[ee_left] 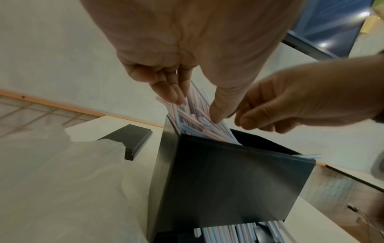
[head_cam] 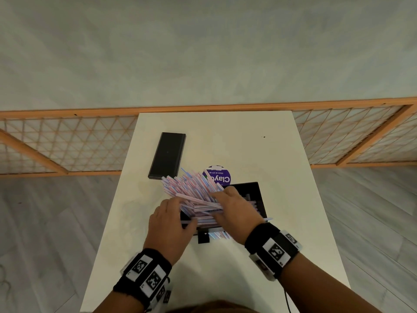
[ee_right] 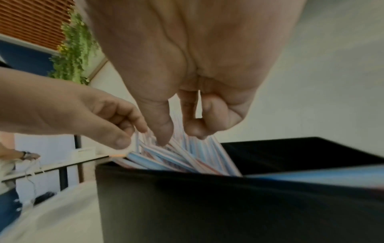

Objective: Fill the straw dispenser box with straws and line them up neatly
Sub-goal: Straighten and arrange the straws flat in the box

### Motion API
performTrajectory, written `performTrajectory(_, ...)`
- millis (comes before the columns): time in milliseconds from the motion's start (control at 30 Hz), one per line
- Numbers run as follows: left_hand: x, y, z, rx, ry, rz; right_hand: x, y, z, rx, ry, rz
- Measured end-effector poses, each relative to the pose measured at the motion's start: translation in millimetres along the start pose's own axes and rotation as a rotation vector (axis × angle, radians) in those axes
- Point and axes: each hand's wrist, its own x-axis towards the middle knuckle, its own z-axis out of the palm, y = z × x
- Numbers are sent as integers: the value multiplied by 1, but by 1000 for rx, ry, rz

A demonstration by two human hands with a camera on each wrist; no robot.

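right grip (head_cam: 234,211) seemingly pinches straws (head_cam: 189,185) over white table (head_cam: 293,188).

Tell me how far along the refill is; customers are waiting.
Done: flat black rectangular lid lies off on the white table; pink-and-blue striped plastic straws lean in the open black dispenser box. In hand: left hand and right hand grip the fanned bundle. Left: lay them flat, parallel.

Left hand (ee_left: 197,41) pinches straws (ee_left: 199,122) sticking from black box (ee_left: 228,177).
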Motion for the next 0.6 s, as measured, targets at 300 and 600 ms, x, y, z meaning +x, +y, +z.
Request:
performTrajectory(300, -4, -12, -10, -280, 132, -102, -5, 26, 19, -277, -7, -76)
performTrajectory(600, 1, -7, 2, -435, 24, -225, 4, 7, 29, -377, 62, -38)
